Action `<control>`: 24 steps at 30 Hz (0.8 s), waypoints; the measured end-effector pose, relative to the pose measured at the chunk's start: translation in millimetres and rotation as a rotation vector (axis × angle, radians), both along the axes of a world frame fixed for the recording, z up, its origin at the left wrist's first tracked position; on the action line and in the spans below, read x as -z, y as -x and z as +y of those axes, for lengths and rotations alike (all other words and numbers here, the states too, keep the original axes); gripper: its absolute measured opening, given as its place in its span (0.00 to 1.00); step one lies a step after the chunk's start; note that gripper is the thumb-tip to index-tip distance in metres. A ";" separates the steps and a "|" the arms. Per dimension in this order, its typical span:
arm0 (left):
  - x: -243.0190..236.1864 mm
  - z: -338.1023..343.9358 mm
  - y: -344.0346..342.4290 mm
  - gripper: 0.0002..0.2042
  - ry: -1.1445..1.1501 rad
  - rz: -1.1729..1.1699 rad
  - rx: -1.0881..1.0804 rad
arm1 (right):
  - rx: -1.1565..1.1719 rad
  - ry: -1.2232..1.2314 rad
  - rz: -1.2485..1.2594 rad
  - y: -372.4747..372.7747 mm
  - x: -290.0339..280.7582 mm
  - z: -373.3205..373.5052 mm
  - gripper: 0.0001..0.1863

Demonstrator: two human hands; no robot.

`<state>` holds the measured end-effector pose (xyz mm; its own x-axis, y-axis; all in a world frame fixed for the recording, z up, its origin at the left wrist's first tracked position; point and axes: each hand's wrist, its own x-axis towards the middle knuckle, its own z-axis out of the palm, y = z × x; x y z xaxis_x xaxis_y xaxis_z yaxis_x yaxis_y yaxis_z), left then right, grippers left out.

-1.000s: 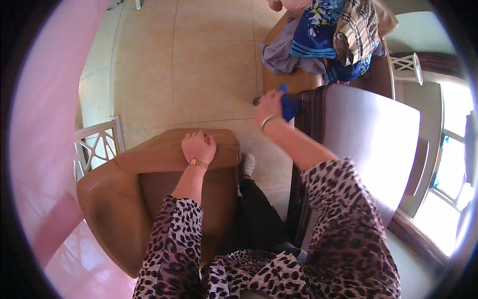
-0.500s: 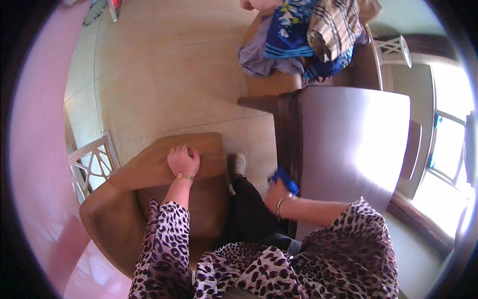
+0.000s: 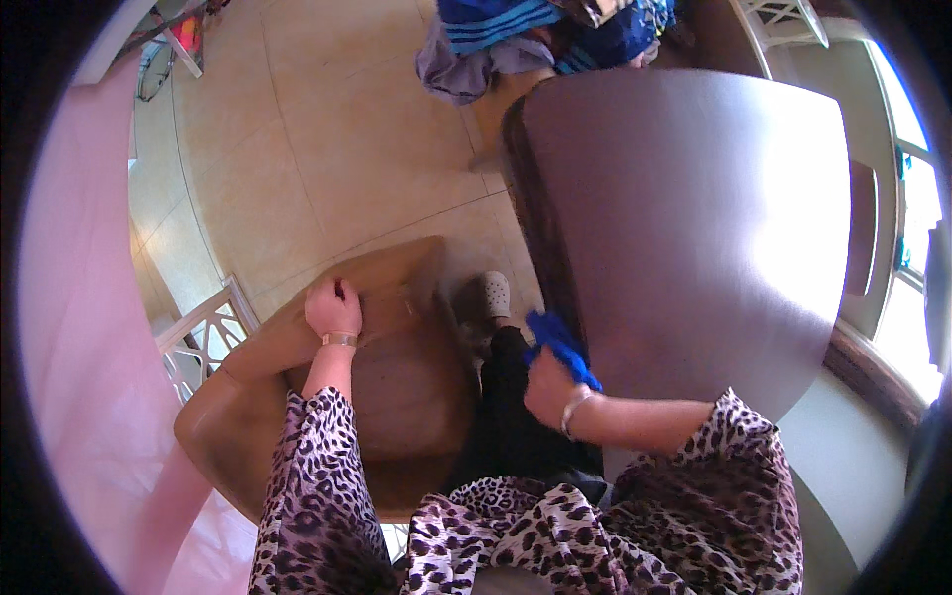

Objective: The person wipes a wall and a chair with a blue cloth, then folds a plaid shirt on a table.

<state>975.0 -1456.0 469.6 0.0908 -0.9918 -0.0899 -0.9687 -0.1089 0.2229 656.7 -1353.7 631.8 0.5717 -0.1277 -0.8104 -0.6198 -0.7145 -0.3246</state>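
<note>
My left hand (image 3: 333, 307), with a band at its wrist, is curled closed on the top edge of a brown armchair (image 3: 397, 407). My right hand (image 3: 551, 385), wearing a bracelet, is closed around a crumpled blue cloth (image 3: 560, 349). It is close to the left edge of a dark, glossy table (image 3: 684, 198), which reflects the window light. The armchair stands left of my legs, its right edge blurred. The fingertips of my right hand are hidden by the cloth and the hand itself.
Folded clothes (image 3: 506, 45) are heaped on a brown seat beyond the table. A white lattice panel (image 3: 213, 332) stands left of the armchair, beside pink fabric (image 3: 79, 297). My shoe (image 3: 494, 295) is on the tiled floor (image 3: 327, 149) between armchair and table. A bright window (image 3: 917, 218) is at the right.
The view has shifted, so the table fills more of it and the clothes sit higher. Both hands keep their holds; the left hand and armchair appear slightly farther left. More of the blue cloth shows.
</note>
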 end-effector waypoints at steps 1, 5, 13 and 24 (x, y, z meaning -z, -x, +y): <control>-0.5 1.2 -5.8 0.10 -0.017 -0.020 -0.026 | 0.009 -0.013 -0.077 3.4 -0.6 6.0 0.13; 7.3 8.7 -20.5 0.12 -0.050 -0.043 -0.055 | 0.181 0.333 -0.388 24.5 -18.0 -8.3 0.13; -10.4 3.9 -13.8 0.14 -0.039 0.008 -0.088 | 0.670 0.779 -0.736 63.0 -26.6 -36.3 0.19; -9.6 11.5 2.7 0.13 -0.016 0.042 -0.155 | 0.589 0.424 -0.503 98.5 -30.2 219.2 0.14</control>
<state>972.3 -1444.5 479.3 0.2385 -0.9646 -0.1126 -0.9300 -0.2602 0.2595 558.3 -1134.6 662.0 0.5947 -0.7466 -0.2982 -0.7802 -0.4465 -0.4382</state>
